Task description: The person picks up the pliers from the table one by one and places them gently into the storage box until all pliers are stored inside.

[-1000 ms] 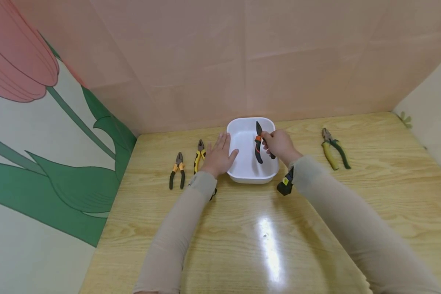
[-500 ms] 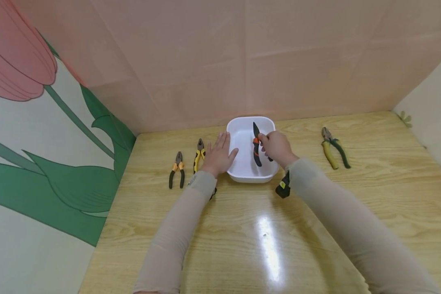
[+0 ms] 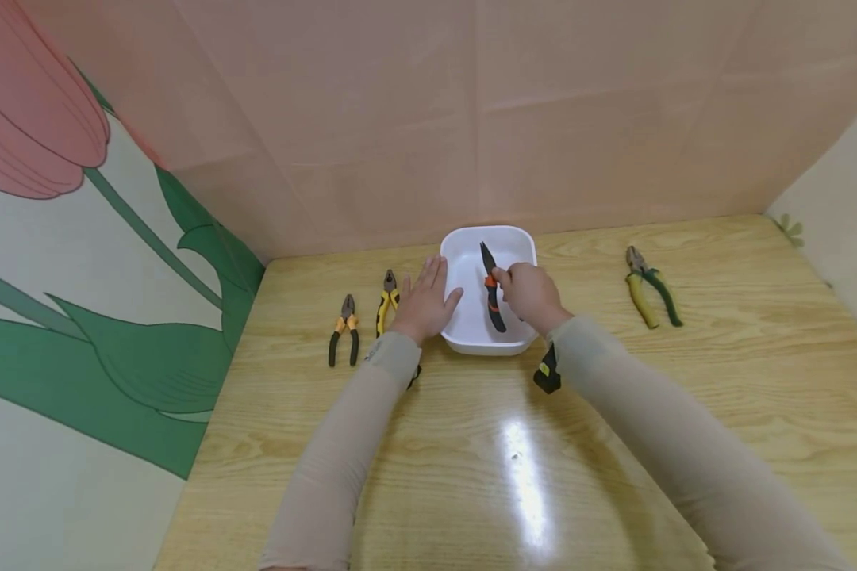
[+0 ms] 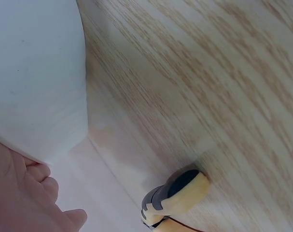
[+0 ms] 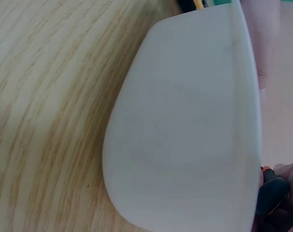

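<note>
A white plastic basin (image 3: 464, 317) stands at the back of the wooden table. My right hand (image 3: 532, 293) reaches over its right side and grips long-nose pliers (image 3: 493, 303) with black and orange handles, their dark jaws pointing away from me. The pliers are over or inside the basin; whether they touch its bottom I cannot tell. On the left rim lies my left hand (image 3: 424, 305), fingers straight. In the left wrist view that hand (image 4: 25, 193) rests against the basin's wall (image 4: 40, 82). The right wrist view has the basin's side (image 5: 185, 121) covering most of the held pliers.
Left of the basin lie yellow-and-black pliers (image 3: 386, 305), partly behind the left hand, and orange-and-black pliers (image 3: 346, 325). Pliers with yellow and green handles (image 3: 643, 289) lie to the right. A pink wall covering (image 3: 371, 143) rises behind the table.
My right hand has moved a little left and toward me, carrying the long-nose pliers nearer the basin's middle. The left hand has stayed on the rim.
</note>
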Tool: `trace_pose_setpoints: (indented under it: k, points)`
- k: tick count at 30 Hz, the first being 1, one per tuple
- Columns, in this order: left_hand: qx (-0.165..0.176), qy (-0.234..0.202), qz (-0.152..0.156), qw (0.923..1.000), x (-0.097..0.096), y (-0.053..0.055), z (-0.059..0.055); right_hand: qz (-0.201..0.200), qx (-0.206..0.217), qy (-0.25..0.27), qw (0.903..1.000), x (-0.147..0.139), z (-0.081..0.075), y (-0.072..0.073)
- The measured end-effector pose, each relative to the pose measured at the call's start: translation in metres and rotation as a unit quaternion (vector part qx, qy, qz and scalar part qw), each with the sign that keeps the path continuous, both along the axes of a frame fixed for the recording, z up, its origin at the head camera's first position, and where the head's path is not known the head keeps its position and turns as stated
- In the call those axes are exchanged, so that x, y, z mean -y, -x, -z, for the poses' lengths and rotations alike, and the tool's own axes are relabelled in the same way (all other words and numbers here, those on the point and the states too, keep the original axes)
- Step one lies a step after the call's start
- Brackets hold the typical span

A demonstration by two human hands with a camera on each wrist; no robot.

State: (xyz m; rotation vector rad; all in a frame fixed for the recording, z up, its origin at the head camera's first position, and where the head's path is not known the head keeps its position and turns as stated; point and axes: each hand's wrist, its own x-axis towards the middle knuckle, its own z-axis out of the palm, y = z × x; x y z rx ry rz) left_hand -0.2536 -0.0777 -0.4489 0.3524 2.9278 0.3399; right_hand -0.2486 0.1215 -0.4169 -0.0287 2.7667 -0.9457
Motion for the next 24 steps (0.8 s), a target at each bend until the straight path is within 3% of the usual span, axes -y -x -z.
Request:
trace_pose_setpoints:
  k: [8,24]
  points:
    - [-0.013,-0.003,0.008,0.9999,0.0,-0.002,-0.001,-0.028,-0.059,-0.072,0.9952,0.004,0.005,-0.004]
    - [-0.009,-0.006,0.009,0.9999,0.002,-0.001,0.0,-0.02,-0.06,-0.158,0.9854,0.012,0.015,-0.005]
